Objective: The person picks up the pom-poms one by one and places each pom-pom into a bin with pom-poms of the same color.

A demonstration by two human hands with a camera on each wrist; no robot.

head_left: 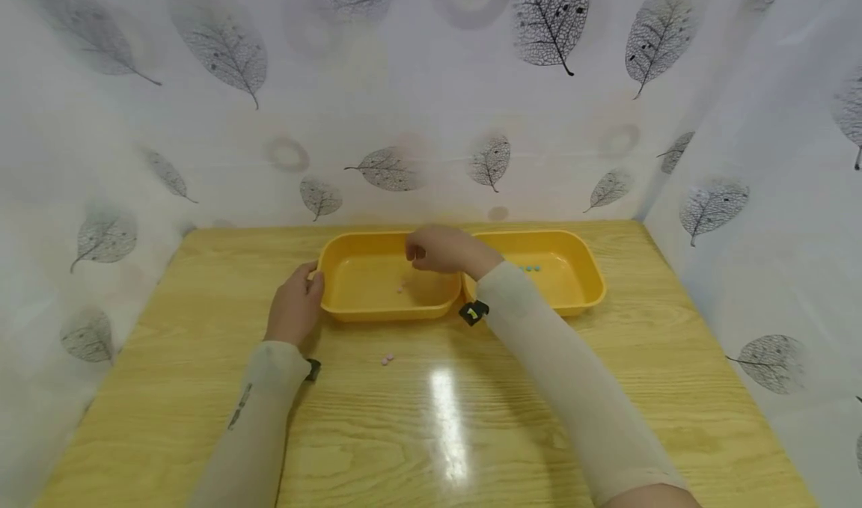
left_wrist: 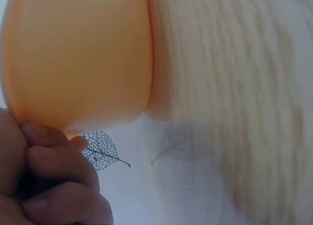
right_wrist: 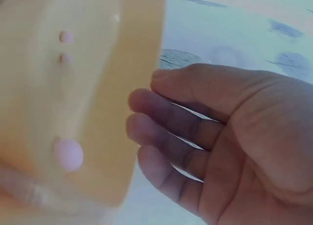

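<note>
Two yellow trays stand side by side on the wooden table (head_left: 606, 388). My left hand (head_left: 303, 291) grips the left rim of the left tray (head_left: 337, 257); in the left wrist view its fingers (left_wrist: 54, 161) curl against the left tray's outer wall (left_wrist: 78, 54). My right hand (head_left: 423, 252) hovers over the left tray's far edge. In the right wrist view the right hand (right_wrist: 161, 132) has relaxed fingers and holds nothing. Pink beads (head_left: 400, 287) lie in the left tray. A larger-looking pink bead (right_wrist: 68, 154) shows below the fingers; I cannot tell whether it is in the air.
The right tray (head_left: 586, 268) holds a few blue beads (head_left: 532, 268). Two pink beads (head_left: 387, 359) lie on the table in front of the left tray. Leaf-patterned walls (head_left: 431, 119) close in the table at the back and both sides.
</note>
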